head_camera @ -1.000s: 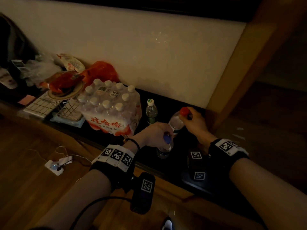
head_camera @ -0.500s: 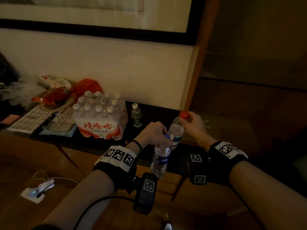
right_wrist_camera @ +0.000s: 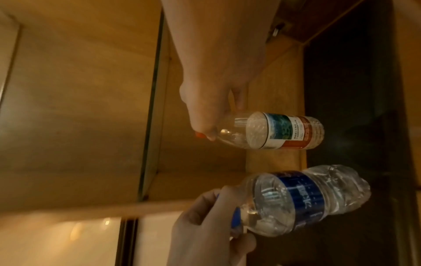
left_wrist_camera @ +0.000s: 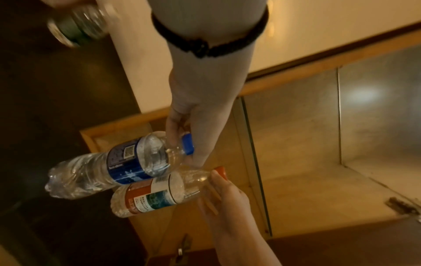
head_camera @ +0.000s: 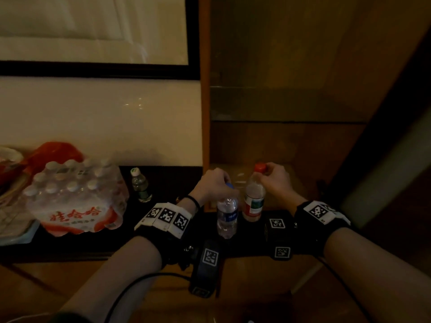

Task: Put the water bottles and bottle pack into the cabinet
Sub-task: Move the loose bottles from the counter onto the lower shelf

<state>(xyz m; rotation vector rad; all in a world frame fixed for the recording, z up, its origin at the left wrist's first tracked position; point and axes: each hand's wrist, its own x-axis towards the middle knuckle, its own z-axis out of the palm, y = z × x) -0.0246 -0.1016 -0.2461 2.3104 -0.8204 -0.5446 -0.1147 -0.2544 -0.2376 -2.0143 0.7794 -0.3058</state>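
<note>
My left hand [head_camera: 215, 186] grips a blue-capped, blue-labelled bottle [head_camera: 226, 216] by its neck, and the bottle hangs in the air. My right hand [head_camera: 275, 177] pinches the red cap of a red-labelled bottle [head_camera: 253, 201] beside it. Both bottles show in the left wrist view, blue [left_wrist_camera: 118, 165] and red [left_wrist_camera: 157, 194], and in the right wrist view, red [right_wrist_camera: 280, 133] and blue [right_wrist_camera: 303, 201]. They hang just in front of the open wooden cabinet [head_camera: 291, 141]. A shrink-wrapped bottle pack [head_camera: 77, 197] and a small green-labelled bottle [head_camera: 140, 185] stand on the dark counter [head_camera: 163, 183] to the left.
A glass shelf [head_camera: 279, 89] crosses the cabinet above its wooden floor. Red bags [head_camera: 53, 152] and clutter lie left of the pack. A framed picture [head_camera: 93, 43] hangs on the pale wall. An open cabinet door [head_camera: 384, 159] stands at the right.
Both hands have lifted their bottles off the counter and carried them right, up to the cabinet opening. My view has turned towards the cabinet.
</note>
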